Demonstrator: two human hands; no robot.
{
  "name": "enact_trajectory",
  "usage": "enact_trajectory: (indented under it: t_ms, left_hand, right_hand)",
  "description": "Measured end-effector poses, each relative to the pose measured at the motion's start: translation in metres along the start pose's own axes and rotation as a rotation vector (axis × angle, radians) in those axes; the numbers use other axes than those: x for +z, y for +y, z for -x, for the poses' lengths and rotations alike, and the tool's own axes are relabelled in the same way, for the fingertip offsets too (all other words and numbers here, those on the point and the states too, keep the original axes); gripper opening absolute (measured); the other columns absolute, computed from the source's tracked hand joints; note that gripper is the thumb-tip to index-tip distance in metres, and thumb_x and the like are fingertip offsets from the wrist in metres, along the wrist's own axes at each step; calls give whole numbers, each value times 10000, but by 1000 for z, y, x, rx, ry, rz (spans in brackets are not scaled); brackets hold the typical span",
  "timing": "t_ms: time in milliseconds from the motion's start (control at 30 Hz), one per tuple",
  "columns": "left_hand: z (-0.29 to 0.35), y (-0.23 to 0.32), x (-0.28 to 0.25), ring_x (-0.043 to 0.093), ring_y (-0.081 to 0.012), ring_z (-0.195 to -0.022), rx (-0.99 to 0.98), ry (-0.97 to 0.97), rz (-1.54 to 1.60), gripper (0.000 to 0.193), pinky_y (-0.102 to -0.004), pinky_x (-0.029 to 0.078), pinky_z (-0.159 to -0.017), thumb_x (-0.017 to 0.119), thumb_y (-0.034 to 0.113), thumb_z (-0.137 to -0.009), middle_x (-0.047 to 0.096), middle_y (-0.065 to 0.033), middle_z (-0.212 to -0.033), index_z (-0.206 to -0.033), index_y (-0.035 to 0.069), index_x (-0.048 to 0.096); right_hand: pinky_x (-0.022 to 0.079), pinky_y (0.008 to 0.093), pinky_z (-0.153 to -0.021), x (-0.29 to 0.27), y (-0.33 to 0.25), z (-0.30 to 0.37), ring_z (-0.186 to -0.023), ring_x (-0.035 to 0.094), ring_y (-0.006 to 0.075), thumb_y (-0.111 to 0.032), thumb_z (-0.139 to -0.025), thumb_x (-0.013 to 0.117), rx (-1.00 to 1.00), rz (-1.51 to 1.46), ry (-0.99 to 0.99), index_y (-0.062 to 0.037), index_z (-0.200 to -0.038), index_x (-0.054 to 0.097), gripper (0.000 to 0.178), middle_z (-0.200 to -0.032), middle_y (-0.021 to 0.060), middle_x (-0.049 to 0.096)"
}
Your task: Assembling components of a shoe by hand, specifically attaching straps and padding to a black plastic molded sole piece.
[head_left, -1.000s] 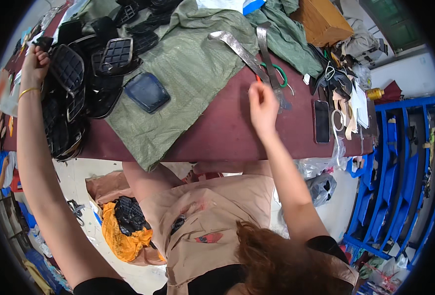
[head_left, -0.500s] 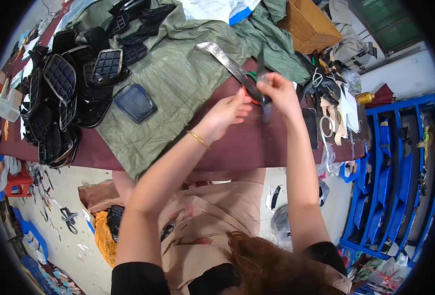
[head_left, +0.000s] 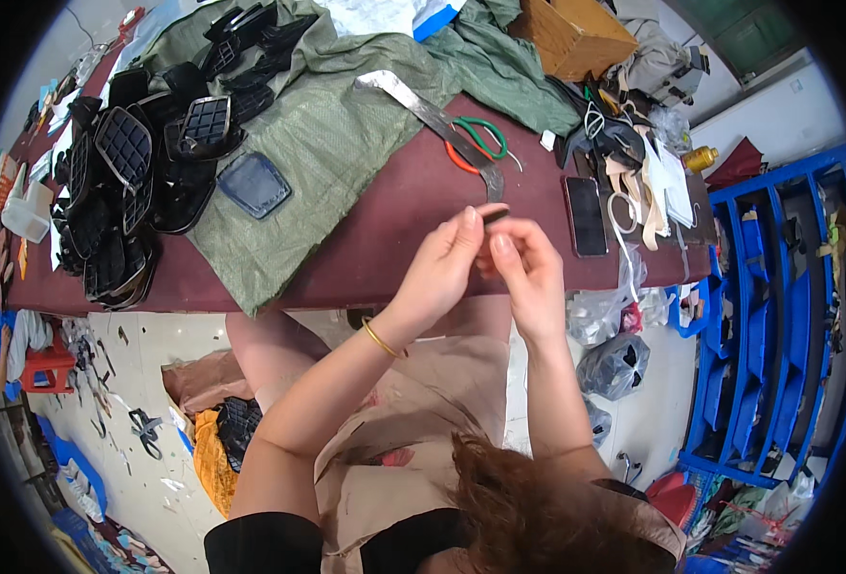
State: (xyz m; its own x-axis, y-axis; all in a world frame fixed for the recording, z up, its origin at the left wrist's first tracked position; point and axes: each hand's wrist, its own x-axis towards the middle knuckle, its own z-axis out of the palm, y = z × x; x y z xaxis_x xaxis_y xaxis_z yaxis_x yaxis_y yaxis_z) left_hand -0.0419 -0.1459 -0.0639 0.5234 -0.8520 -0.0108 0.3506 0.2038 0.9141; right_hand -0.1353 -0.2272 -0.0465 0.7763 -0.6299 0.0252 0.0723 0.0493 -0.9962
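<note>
Close together above the table's near edge, my left hand (head_left: 445, 256) and my right hand (head_left: 531, 273) are both closed, fingertips almost touching. Between them shows the end of a small dark strip (head_left: 497, 217), pinched by the fingers; most of it is hidden. Just beyond my hands lie scissors (head_left: 471, 151) with one green and one red handle loop. Against them rests a long metal blade-like bar (head_left: 406, 99) with a bent far end, partly on green woven cloth (head_left: 346, 124). A thin white strip lies by the green loop.
Several black, grid-patterned molded pieces (head_left: 123, 148) are heaped at the left. A dark blue-black pad (head_left: 255, 186) lies on the cloth. To the right are a phone (head_left: 587, 218), pale straps (head_left: 624, 182) and a wooden box (head_left: 576, 38). A blue rack (head_left: 758, 316) stands beside the table.
Both hands have drawn back toward me, away from the scissors. The dark strip, earlier stretched out at my right hand, now shows only as a short end between my fingers.
</note>
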Motion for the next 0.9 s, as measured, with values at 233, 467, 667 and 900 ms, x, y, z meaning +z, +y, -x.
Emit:
enact_trajectory:
  t_ms: [233,467,667,900]
  left_hand:
    - [36,0,15,455,-123,-865,84,-44,31,687,-243,410,-788,135,525,-951,447,-70,-1021,-1322,12,402]
    - [46,-2,34,397,-152,-928,213,-174,21,587,-282,332,-898,217,474,-970,433,-24,-920,-1340,59,406]
    - [43,3,36,465,-105,-852,-29,-120,115,406,-256,400,-781,409,168,-938,536,-15,-943,-1329,61,420]
    - [-60,-35,-33,578,-215,-780,-52,496,696,235,-377,514,-698,230,206,-992,571,-168,-996,-1127,67,364]
  right_hand:
    - [491,217,-590,9,-12,23,-644,556,78,-117,-875,598,4,-166,-17,-6,-899,531,132,-749,31,579]
    - [491,205,-638,-10,-25,52,-688,575,74,-78,-866,595,30,-183,19,-4,-912,548,99,-774,37,604]
    - [414,182,-645,-18,-8,56,-711,468,32,-38,-879,507,-123,55,-24,-22,-946,513,69,-793,-18,522]
    - [381,519,-933,-143,-21,122,-1014,538,259,-280,-687,592,-236,-400,209,71,-1015,552,482,-1044,157,545]
